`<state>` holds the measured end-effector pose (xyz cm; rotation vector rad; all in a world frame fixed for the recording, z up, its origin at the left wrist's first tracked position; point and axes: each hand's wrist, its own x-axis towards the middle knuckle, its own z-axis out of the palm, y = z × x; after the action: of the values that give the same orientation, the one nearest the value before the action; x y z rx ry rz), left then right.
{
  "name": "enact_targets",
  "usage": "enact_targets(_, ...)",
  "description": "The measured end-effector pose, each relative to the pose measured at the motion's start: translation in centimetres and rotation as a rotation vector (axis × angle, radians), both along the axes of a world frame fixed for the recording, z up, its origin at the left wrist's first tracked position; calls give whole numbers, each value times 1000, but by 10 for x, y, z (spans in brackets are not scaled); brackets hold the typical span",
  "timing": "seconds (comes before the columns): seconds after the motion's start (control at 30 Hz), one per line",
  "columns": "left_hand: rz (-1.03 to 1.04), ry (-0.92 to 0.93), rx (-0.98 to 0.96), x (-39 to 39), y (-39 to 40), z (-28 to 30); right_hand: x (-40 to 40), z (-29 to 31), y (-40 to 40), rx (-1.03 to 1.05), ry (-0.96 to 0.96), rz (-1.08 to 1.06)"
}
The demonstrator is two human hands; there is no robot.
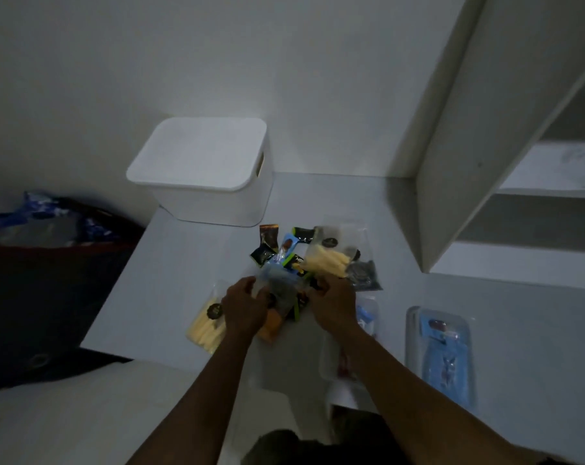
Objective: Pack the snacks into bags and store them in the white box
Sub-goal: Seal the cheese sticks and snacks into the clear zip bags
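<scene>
Hands meet over a clear bag (279,290) at the centre of the white desk (197,263), where I am partway through packing snacks in dim light. My left hand (245,307) curls round the bag's left edge and my right hand (333,305) pinches its right edge, holding the mouth between them; small wrappers show inside, though blur hides how full it is.

Loose snack packets (284,250) lie in a heap just beyond the bag at twelve o'clock, with one bag of pale yellow sticks (328,260) at one o'clock and another (207,325) touching my left wrist at nine o'clock. A blue-filled bag (443,350) lies flat at four o'clock, well apart. The white box (203,169) stands at eleven o'clock with its lid on.

To do this step well, I judge I should keep both edges taut and level so nothing slides out, press the seal from one end to the other, and only then free a hand to lift the lid. The thin film looks slippery.
</scene>
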<state>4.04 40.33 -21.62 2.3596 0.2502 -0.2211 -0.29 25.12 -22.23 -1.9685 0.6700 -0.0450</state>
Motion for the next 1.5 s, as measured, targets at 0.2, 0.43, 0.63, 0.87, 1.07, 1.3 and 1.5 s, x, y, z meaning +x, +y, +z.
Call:
enact_targets(0.2,-82,151,-9,49,-3,-28,21,-27,8,-7,91,12)
enact_targets(0.43,-258,227,-34,84,-4,-38,44,-44,23,-32,147,-41)
enact_targets(0.63,-309,150,-51,88,13,-35,50,-38,37,143,132,-229)
enact_targets(0.87,-369,117,-225,90,52,-11,48,1,42,172,15,-151)
enact_targets(1.07,-417,-5,-390,93,58,33,63,52,40,-132,-46,118)
enact_targets(1.3,-390,-184,-525,108,53,93,85,116,42,-480,-167,178)
enact_targets(1.5,-379,-234,-553,116,48,113,103,136,48,-428,-231,218)
